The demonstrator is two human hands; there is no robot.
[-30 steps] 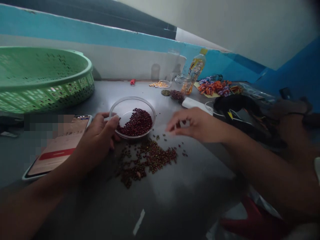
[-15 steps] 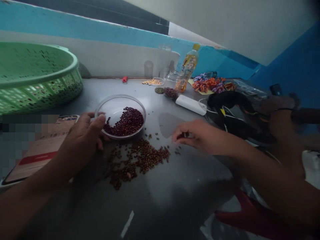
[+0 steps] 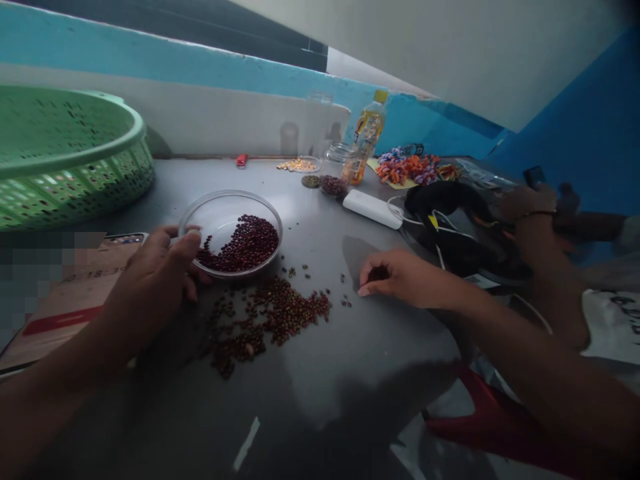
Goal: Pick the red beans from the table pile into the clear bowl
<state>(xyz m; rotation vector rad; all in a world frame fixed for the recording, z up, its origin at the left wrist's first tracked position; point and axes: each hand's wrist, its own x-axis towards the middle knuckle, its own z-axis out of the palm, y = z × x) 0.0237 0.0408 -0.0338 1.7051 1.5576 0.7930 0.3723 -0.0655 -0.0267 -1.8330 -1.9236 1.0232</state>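
Note:
A clear glass bowl (image 3: pixel 225 207) with dark red beans (image 3: pixel 243 243) in it stands on the grey table (image 3: pixel 320 373). My left hand (image 3: pixel 150 287) grips the bowl's near left rim with thumb and fingers. In front of the bowl lies a loose pile of mixed red and green beans (image 3: pixel 267 317). My right hand (image 3: pixel 400 277) rests on the table to the right of the pile, fingers curled around a few red beans.
A green plastic basket (image 3: pixel 70 160) stands at the far left, a phone (image 3: pixel 60 300) beside my left arm. At the back are a drink bottle (image 3: pixel 366 137), a glass jar (image 3: pixel 337 167), small bean heaps, a white power bank (image 3: pixel 373 208) and colourful pieces. Another person's hand (image 3: pixel 530 207) is at the right.
My right hand has dropped from above the pile to the table on its right and curled shut on a few beans. My left hand stays on the bowl's rim.

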